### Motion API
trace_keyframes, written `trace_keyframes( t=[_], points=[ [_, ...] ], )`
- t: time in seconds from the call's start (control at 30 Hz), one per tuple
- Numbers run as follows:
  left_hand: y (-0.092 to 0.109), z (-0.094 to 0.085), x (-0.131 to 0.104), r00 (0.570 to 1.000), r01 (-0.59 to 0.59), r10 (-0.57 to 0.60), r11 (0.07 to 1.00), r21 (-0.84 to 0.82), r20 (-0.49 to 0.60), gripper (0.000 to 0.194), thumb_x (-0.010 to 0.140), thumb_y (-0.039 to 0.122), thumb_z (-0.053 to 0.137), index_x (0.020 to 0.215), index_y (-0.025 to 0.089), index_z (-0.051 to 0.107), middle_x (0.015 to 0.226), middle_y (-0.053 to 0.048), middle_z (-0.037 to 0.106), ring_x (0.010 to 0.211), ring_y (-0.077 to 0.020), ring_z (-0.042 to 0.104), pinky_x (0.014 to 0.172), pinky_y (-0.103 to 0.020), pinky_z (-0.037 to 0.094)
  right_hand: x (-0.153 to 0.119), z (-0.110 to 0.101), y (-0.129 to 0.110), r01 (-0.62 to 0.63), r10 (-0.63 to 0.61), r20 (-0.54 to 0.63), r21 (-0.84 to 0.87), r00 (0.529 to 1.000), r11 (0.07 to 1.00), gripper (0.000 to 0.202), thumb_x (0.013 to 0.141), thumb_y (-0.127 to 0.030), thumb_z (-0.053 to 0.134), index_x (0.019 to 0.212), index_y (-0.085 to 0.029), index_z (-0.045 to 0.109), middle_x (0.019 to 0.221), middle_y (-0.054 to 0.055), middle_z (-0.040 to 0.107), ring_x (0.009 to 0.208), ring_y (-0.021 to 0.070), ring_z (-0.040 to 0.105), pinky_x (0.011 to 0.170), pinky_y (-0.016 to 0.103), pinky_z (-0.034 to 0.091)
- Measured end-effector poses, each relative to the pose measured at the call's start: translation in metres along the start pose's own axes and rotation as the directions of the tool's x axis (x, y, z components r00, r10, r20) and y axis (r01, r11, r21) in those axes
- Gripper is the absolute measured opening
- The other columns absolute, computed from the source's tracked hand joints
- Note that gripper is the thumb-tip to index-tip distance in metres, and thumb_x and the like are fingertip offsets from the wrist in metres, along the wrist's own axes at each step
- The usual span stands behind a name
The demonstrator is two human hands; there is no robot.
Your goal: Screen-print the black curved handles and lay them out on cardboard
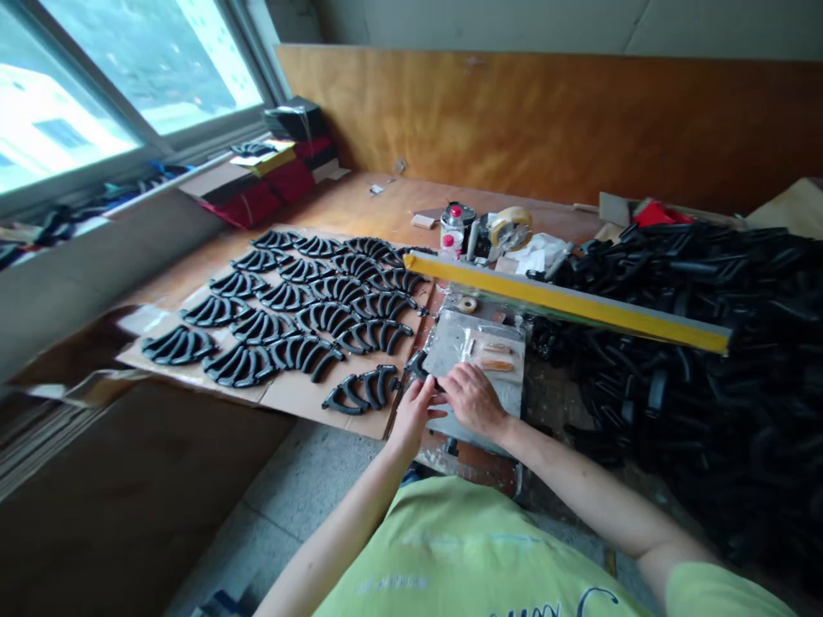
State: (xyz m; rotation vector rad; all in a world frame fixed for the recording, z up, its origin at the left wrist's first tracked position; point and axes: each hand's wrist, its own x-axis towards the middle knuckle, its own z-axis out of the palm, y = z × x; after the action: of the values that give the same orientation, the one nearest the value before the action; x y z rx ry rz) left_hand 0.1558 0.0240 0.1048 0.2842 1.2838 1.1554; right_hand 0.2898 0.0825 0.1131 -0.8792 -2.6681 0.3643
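Note:
A small black curved part [417,363] is held at the left edge of a grey work board [443,338]. My left hand [415,411] is closed on its lower end, thumb up. My right hand [472,396] meets it from the right, fingers bent and pressed against the same part; the fingertips partly cover it. On the board, beyond my right hand, lie small orange-brown pieces [497,365]. Left of my hands, several black curved parts [363,390] stand on a cardboard sheet [283,396], with rows of similar parts [327,317] behind them.
A yellow-edged bar [566,300] crosses above the board. Behind it stand red-capped bottles [452,231] and a tape roll [511,229]. A large heap of black parts [694,343] fills the right side. Red boxes [257,193] sit by the window.

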Motion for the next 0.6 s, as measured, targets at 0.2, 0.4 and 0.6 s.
trace_keyframes(
  t=[0.2, 0.4, 0.6],
  points=[
    [-0.011, -0.016, 0.013, 0.995, 0.1, -0.095, 0.98, 0.173, -0.034, 0.051, 0.064, 0.058, 0.074, 0.087, 0.016, 0.056, 0.068, 0.001, 0.058, 0.069, -0.0173, 0.066, 0.055, -0.025, 0.051, -0.036, -0.011, 0.076, -0.085, 0.09, -0.034, 0.129, 0.995, 0.988, 0.015, 0.09, -0.027, 0.055, 0.096, -0.022, 0.069, 0.093, 0.006, 0.067, 0.095, 0.0219, 0.058, 0.09, 0.038, 0.046],
    [-0.04, -0.011, 0.028, 0.981, 0.163, -0.108, 0.908, 0.385, -0.161, 0.057, 0.058, 0.066, 0.071, 0.086, 0.018, 0.059, 0.065, -0.001, 0.061, 0.061, -0.0194, 0.066, 0.05, -0.026, 0.048, -0.061, -0.046, 0.233, -0.62, 0.63, -0.189, 0.118, 0.753, 0.776, 0.021, 0.083, -0.012, 0.051, 0.087, -0.021, 0.07, 0.087, 0.005, 0.071, 0.085, 0.0215, 0.065, 0.079, 0.034, 0.051],
    [-0.037, 0.011, 0.029, 0.95, 0.307, -0.224, 0.797, 0.521, -0.218, 0.061, 0.058, 0.07, 0.071, 0.095, 0.022, 0.065, 0.076, -0.006, 0.068, 0.077, -0.0274, 0.068, 0.061, -0.036, 0.054, 0.003, -0.057, 0.338, -0.661, 0.686, -0.145, 0.188, 0.713, 0.727, 0.023, 0.082, -0.012, 0.049, 0.092, -0.013, 0.071, 0.093, 0.011, 0.072, 0.086, 0.0213, 0.066, 0.08, 0.032, 0.049]
  ],
)
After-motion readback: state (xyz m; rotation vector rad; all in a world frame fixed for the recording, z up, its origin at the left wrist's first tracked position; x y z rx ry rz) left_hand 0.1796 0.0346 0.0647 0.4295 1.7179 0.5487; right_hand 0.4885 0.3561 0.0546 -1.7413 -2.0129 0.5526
